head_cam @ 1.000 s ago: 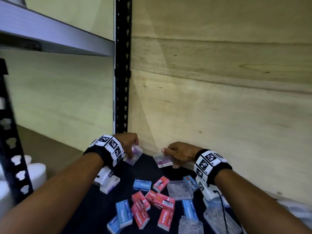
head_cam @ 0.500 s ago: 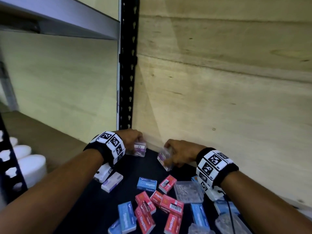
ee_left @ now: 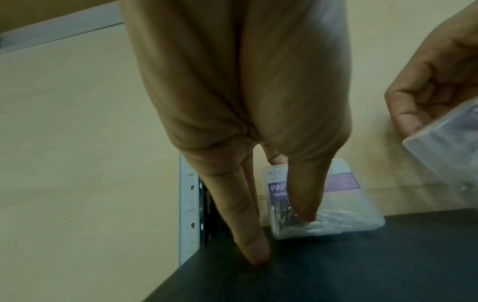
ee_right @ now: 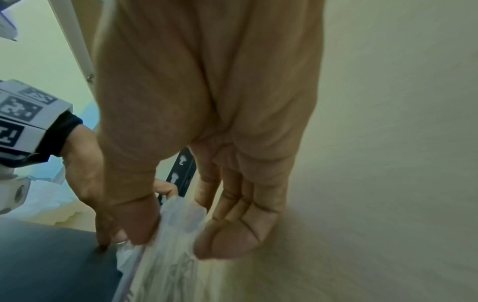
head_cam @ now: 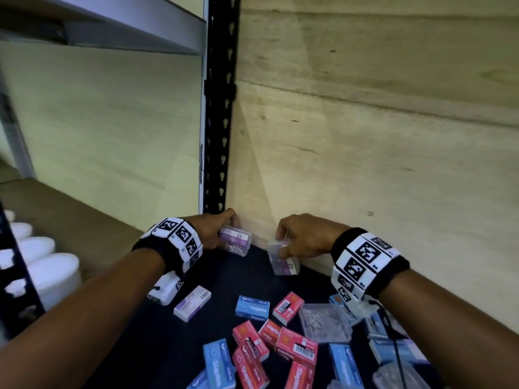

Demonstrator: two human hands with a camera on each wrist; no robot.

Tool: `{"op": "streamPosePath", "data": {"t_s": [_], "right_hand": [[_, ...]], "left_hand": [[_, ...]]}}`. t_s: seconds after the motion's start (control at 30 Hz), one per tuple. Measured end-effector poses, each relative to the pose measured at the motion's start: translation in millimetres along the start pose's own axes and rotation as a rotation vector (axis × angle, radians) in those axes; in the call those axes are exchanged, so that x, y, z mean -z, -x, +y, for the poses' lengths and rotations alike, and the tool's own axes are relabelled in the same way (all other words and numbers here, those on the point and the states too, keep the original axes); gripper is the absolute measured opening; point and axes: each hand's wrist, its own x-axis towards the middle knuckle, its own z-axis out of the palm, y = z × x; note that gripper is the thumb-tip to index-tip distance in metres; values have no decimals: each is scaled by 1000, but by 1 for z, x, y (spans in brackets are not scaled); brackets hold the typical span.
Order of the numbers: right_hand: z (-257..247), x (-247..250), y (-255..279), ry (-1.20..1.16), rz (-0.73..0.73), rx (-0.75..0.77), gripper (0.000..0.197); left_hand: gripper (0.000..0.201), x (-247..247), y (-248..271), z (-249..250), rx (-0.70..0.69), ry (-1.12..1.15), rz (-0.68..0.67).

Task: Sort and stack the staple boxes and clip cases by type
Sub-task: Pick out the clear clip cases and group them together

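My left hand (head_cam: 224, 234) holds a clear clip case with a purple label (head_cam: 236, 240) at the back left corner of the black shelf (head_cam: 196, 346). In the left wrist view that case (ee_left: 344, 208) rests on the shelf against the wall, thumb (ee_left: 305, 200) over it and a finger touching the shelf. My right hand (head_cam: 283, 245) pinches a second clear clip case (head_cam: 282, 261), tilted on its edge just right of the first. The right wrist view shows this case (ee_right: 178, 235) between thumb and fingers.
Loose red staple boxes (head_cam: 296, 345), blue staple boxes (head_cam: 252, 306), a purple-white box (head_cam: 192, 303) and flat clear cases (head_cam: 324, 321) lie scattered on the near shelf. A black slotted upright (head_cam: 220, 108) stands in the corner by the wooden back wall (head_cam: 365, 164). White rolls (head_cam: 53, 273) sit left.
Both hands have moved back toward the wall. The left case has come down flat into the corner. The right case has turned onto its edge and come closer to it.
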Motion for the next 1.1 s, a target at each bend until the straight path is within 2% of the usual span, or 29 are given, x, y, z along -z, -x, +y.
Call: {"op": "streamPosePath", "data": {"t_s": [0.13,0.27,0.53,0.7,0.93,1.1], "right_hand": [[-10,-3,-8,24,-15,42,39],[-18,-4,-13,25,-34,77,44],[-17,-10,-23,119,32,57,57],[-15,-10,-24,113,42,50,49],[-13,-15,-26,102,62,53,50],[-9,-14,-20,98,58,44,53]], "left_hand": [[50,-2,-3,0,1,-19,-3],[51,-5,-4,-1,10,-38,-6],[55,-5,-5,1,21,-88,-16],[51,-4,-6,4,11,-132,-34],[49,-7,-8,5,-3,-133,-10],[58,-8,-5,8,24,-103,-4]]}}
